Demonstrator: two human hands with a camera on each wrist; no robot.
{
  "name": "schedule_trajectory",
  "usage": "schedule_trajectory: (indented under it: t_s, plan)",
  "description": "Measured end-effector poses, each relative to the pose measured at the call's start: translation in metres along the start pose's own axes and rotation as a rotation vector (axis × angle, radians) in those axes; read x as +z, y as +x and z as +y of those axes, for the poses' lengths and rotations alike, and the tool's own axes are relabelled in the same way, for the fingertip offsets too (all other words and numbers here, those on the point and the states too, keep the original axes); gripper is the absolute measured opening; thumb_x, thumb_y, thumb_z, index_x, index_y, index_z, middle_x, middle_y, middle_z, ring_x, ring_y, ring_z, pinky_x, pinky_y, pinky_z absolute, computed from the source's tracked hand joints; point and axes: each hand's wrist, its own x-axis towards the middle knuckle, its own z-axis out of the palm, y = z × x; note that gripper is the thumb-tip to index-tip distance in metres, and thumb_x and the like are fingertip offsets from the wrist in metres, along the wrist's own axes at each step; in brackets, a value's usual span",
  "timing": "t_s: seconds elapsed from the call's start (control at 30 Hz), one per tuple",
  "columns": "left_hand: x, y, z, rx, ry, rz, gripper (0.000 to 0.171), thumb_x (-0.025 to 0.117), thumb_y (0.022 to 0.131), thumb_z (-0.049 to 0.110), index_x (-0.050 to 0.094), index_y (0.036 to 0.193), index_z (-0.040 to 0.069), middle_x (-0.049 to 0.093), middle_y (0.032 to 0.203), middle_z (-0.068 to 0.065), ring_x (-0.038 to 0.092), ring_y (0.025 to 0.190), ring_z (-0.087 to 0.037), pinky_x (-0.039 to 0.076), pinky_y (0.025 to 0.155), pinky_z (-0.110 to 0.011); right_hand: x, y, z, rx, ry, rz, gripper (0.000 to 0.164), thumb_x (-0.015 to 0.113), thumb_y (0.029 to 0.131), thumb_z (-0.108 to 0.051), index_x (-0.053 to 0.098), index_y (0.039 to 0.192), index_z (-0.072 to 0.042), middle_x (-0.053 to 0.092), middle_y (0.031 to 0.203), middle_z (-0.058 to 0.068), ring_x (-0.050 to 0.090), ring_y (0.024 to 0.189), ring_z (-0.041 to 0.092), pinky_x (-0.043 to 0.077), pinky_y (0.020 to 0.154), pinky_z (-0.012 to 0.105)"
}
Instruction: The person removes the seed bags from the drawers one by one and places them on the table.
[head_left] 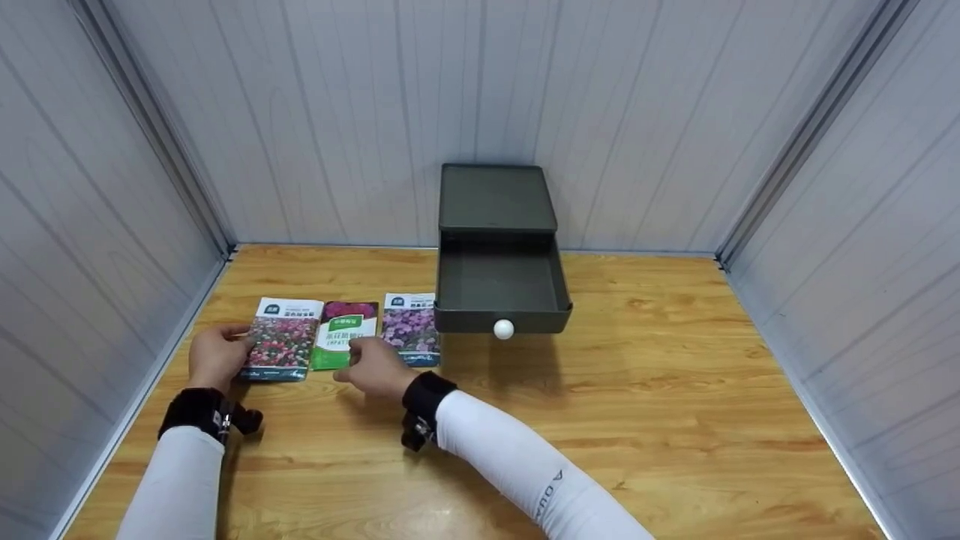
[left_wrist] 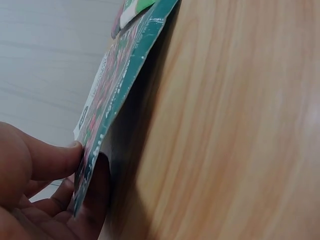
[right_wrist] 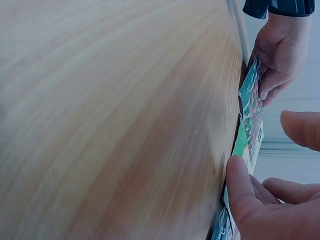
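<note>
Glossy, flower-printed film faces the flat rectangular packet with pink, red and white blooms (head_left: pixel 282 341), positioned leftmost in a row on the yellow-brown wood-grain table (head_left: pixel 675 420). Its long axis runs away from the person, far end angled slightly right; the white header points to the rear, the teal band to the front. The left hand (head_left: pixel 217 356) pinches its left edge, thumb on the printed face and fingers underneath, with that side raised above the tabletop.

Just to its right lies the green-and-white packet with magenta flowers (head_left: pixel 346 324), header also to the rear. The right hand (head_left: pixel 379 369) is at its near right portion, thumb spread well apart from the fingers; contact appears possible but cannot be confirmed from this angle. Next in line is the purple-flowered packet with white header and dark blue lower band (head_left: pixel 409 334), aligned similarly, beside the dark grey box (head_left: pixel 498 196). The box's dark grey drawer (head_left: pixel 502 281) is extended forward; a round white knob (head_left: pixel 504 329) is centred on its front.
</note>
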Motion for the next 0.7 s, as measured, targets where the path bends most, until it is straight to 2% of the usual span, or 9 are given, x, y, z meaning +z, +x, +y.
schedule_trajectory:
  t_s: [0.03,0.1,0.17,0.2,0.33,0.53,0.6,0.7]
  plan:
    - [0.000,0.000,0.000,0.000,0.008,0.006,0.044,0.065,0.110,0.015,0.065,0.146,-0.010,0.066,0.140,-0.033,0.064,0.117,-0.036,0.049,0.077,-0.025,0.000,-0.001,0.000,0.005,0.000,-0.001,0.024,0.084,0.099,-0.013,0.068,0.105,0.003,0.062,0.089,-0.002,0.055,0.078,0.009,0.047,0.072,0.024]
    - [0.000,-0.001,0.001,0.000,0.017,0.015,0.045,0.066,0.109,0.015,0.066,0.145,-0.011,0.066,0.140,-0.034,0.064,0.119,-0.039,0.050,0.078,-0.028,0.000,-0.002,0.000,0.022,0.010,0.002,0.039,0.084,0.100,-0.017,0.071,0.130,0.004,0.073,0.109,0.004,0.066,0.097,0.011,0.055,0.087,0.025]
    - [0.000,-0.002,0.004,-0.009,0.027,0.016,0.046,0.067,0.108,0.016,0.066,0.145,-0.011,0.066,0.142,-0.034,0.065,0.120,-0.042,0.051,0.080,-0.031,-0.001,-0.004,0.000,0.039,0.019,0.008,0.060,0.084,0.101,-0.021,0.062,0.152,0.003,0.074,0.131,0.010,0.069,0.117,0.016,0.057,0.101,0.028]
    - [0.000,-0.003,0.005,-0.014,0.032,0.015,0.046,0.067,0.108,0.016,0.066,0.145,-0.011,0.066,0.142,-0.034,0.065,0.120,-0.043,0.052,0.081,-0.032,-0.001,-0.004,0.000,0.046,0.023,0.011,0.066,0.083,0.102,-0.023,0.058,0.157,0.002,0.072,0.140,0.013,0.068,0.125,0.019,0.056,0.107,0.030]
    - [-0.003,-0.007,0.009,-0.031,0.063,-0.010,0.048,0.067,0.107,0.019,0.065,0.145,-0.011,0.066,0.142,-0.034,0.068,0.113,-0.041,0.055,0.082,-0.038,-0.003,-0.006,0.000,0.035,0.035,0.015,0.064,0.082,0.104,-0.027,0.059,0.157,0.000,0.070,0.145,0.015,0.068,0.130,0.023,0.056,0.107,0.030]
    - [-0.009,-0.011,0.008,-0.020,0.096,-0.040,0.055,0.064,0.103,0.023,0.063,0.145,-0.013,0.076,0.122,-0.030,0.078,0.087,-0.028,0.056,0.073,-0.034,-0.008,-0.013,0.002,-0.001,0.069,0.004,0.062,0.080,0.105,-0.026,0.059,0.156,0.000,0.068,0.149,0.012,0.066,0.133,0.024,0.054,0.108,0.028]
    - [-0.010,-0.012,0.008,-0.017,0.105,-0.040,0.056,0.063,0.103,0.024,0.064,0.144,-0.013,0.078,0.118,-0.029,0.078,0.089,-0.030,0.057,0.076,-0.037,-0.011,-0.016,0.005,-0.013,0.067,0.006,0.061,0.079,0.105,-0.025,0.059,0.155,0.001,0.067,0.149,0.012,0.066,0.134,0.025,0.054,0.110,0.029]
    - [-0.010,-0.014,0.009,-0.011,0.139,-0.036,0.056,0.062,0.103,0.025,0.064,0.144,-0.013,0.076,0.121,-0.030,0.075,0.101,-0.042,0.059,0.085,-0.049,-0.016,-0.020,0.008,-0.017,0.074,0.008,0.059,0.079,0.105,-0.024,0.060,0.154,0.002,0.066,0.149,0.014,0.066,0.134,0.027,0.054,0.110,0.030]
